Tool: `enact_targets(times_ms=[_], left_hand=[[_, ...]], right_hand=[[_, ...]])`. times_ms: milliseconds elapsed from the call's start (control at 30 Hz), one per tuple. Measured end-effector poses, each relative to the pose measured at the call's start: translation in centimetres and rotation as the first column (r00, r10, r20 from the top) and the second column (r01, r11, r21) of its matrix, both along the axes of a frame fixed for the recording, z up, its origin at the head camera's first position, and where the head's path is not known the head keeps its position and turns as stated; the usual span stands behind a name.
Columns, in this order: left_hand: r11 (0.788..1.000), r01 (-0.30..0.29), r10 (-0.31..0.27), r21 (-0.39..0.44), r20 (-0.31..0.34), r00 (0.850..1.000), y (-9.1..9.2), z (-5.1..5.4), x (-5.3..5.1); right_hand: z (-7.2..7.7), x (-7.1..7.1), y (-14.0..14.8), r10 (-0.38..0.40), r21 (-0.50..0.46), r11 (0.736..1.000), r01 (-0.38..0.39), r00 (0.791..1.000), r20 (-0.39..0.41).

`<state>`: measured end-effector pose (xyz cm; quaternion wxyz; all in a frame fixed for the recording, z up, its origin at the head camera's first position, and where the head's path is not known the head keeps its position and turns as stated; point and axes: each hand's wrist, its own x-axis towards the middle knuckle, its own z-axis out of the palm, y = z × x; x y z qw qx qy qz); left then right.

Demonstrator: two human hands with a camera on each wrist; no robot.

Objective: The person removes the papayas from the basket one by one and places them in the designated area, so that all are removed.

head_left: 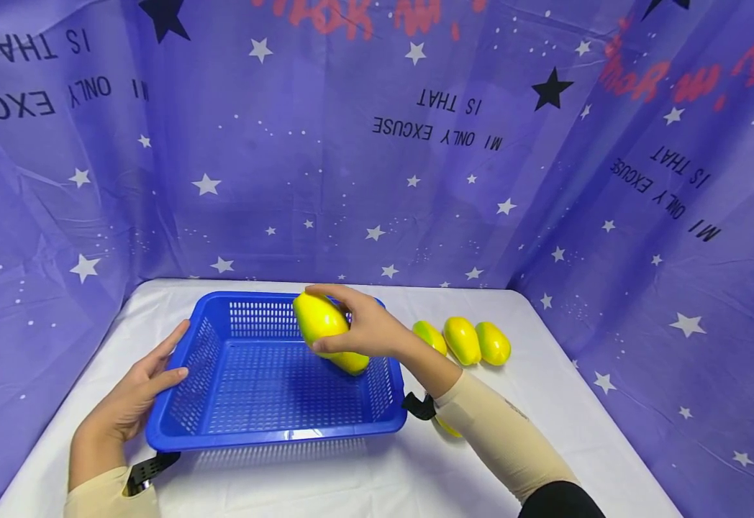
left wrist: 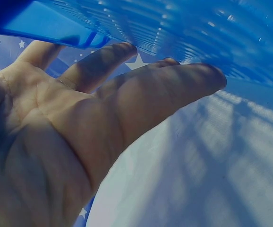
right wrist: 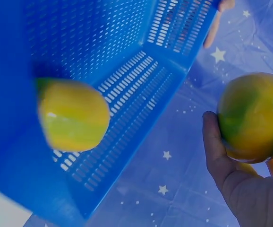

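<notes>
In the head view, my right hand [head_left: 373, 324] holds a yellow-green mango [head_left: 319, 315] above the right half of a blue basket [head_left: 276, 435], thumb on one side and fingers on the other. The right wrist view shows this held mango [right wrist: 254, 116] outside the basket's wall and a second mango [right wrist: 74, 116] inside the basket. From the head, that second mango [head_left: 352, 363] is partly covered by the hand and the held fruit. My left hand [head_left: 134, 392] touches the basket's left side; its fingers [left wrist: 101, 68] look spread and fairly straight against the plastic.
Three more mangoes [head_left: 462, 341] lie in a row right of the basket. Another mango [head_left: 448, 427] is mostly hidden beneath my right forearm. A white cloth [head_left: 578, 446] covers the table, and purple star-printed curtains [head_left: 325, 180] enclose the back and sides.
</notes>
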<state>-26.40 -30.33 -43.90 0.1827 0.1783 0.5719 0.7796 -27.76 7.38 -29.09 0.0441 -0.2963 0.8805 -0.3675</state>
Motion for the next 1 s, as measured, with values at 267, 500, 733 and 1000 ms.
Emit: enact_targets(times_ms=[267, 500, 733, 1000], left_hand=[[1.0, -0.008, 0.008, -0.004, -0.002, 1.0, 0.1, 0.1, 0.2], [1.0, -0.016, 0.016, -0.008, 0.002, 1.0, 0.2, 0.3, 0.2], [1.0, -0.008, 0.008, 0.005, 0.006, 1.0, 0.0, 0.4, 0.1], [1.0, -0.014, 0.014, -0.007, 0.011, 1.0, 0.2, 0.6, 0.2]], right_hand=[[-0.4, 0.4, 2.2, -0.042, -0.033, 0.999, 0.043, 0.999, 0.031], [-0.5, 1.3, 4.2, -0.088, -0.1, 0.99, 0.101, 0.989, 0.123], [-0.8, 1.6, 5.7, -0.072, -0.127, 0.988, 0.084, 0.993, 0.092], [-0.9, 2.1, 7.4, -0.122, -0.099, 0.987, 0.13, 0.989, 0.078]])
